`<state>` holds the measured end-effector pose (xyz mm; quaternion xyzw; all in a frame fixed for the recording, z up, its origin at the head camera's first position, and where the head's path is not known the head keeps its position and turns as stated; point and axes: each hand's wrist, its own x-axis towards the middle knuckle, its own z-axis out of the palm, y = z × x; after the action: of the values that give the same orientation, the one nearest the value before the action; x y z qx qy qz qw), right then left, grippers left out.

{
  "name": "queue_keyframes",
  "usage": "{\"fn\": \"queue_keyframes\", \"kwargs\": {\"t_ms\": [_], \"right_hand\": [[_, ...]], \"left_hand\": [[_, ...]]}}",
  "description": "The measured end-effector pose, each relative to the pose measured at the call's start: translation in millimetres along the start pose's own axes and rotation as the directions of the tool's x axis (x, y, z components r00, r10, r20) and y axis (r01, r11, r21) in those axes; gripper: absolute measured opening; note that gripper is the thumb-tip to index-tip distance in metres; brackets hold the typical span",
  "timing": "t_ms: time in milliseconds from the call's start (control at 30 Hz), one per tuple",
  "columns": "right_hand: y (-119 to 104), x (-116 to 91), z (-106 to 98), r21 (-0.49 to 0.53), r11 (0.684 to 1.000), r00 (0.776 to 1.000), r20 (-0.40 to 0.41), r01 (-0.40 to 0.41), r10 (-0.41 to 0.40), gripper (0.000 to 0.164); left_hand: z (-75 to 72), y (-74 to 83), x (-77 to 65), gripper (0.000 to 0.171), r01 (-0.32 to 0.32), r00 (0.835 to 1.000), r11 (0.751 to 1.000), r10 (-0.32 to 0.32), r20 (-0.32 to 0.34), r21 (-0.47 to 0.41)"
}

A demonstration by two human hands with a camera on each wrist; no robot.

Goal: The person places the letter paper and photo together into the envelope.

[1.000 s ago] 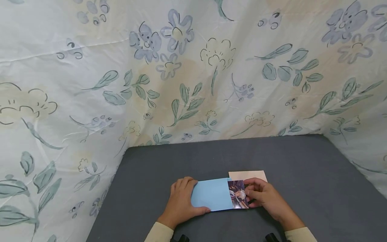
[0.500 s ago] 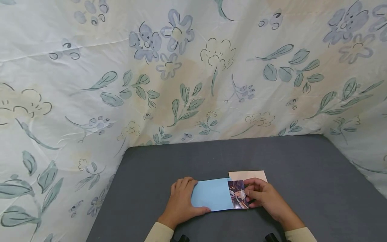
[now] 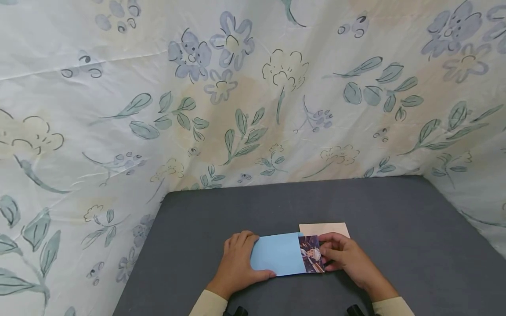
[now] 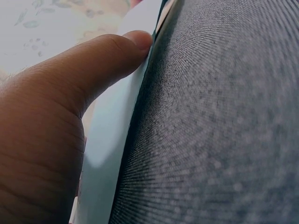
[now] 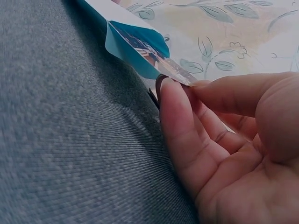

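Head view, lower center: left hand [image 3: 237, 266] grips blue envelope [image 3: 278, 254], likely steadying it, while right hand [image 3: 347, 256] pinches protruding photo [image 3: 310, 254].

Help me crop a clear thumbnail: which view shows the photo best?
Head view: the photo sticks out of the envelope, printed side plain. The right wrist view shows it steeply slanted, pinched by the right hand; in the left wrist view I can't make it out.
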<state>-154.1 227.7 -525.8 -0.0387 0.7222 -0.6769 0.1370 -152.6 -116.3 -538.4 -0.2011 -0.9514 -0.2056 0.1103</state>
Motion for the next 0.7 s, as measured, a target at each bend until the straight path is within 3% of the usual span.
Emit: {"fn": "queue_keyframes", "kwargs": {"t_ms": [700], "right_hand": [[2.8, 1.1, 1.8, 0.023, 1.000, 1.000, 0.014, 0.005, -0.006, 0.042]], "left_hand": [[4.0, 0.7, -0.7, 0.103, -0.011, 1.000, 1.000, 0.011, -0.009, 0.006]]}}
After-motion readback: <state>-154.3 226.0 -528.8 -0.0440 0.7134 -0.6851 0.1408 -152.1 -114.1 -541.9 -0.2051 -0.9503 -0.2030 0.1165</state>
